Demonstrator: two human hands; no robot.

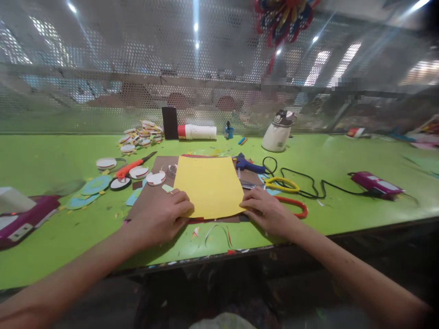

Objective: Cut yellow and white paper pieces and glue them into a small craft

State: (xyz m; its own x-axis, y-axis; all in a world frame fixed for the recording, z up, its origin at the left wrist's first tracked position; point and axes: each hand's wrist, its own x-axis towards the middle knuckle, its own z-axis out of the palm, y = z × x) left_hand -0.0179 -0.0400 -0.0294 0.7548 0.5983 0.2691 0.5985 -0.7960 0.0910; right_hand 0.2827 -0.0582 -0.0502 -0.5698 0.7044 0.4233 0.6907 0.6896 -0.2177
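Note:
A yellow sheet of paper (210, 185) lies over dark sheets in front of me, its near edge slightly curved. My left hand (168, 214) pinches its near left corner, a ring on one finger. At the near right corner, my right hand (265, 210) has its fingers closed on the same sheet. Brown paper (144, 201) sticks out beneath on the left. Beside my right hand are scissors with yellow and red handles (283, 184); their blades are partly covered. A blue glue gun (250, 164) rests past the sheet's right edge.
Left of the paper lie an orange-handled knife (130, 169), round white pieces (156, 178) and light-blue discs (97, 184). A purple power strip (376, 183) sits right, another (30, 219) left. Toward the mesh stand a phone (170, 123) and a white jug (277, 132). Paper scraps litter the near edge.

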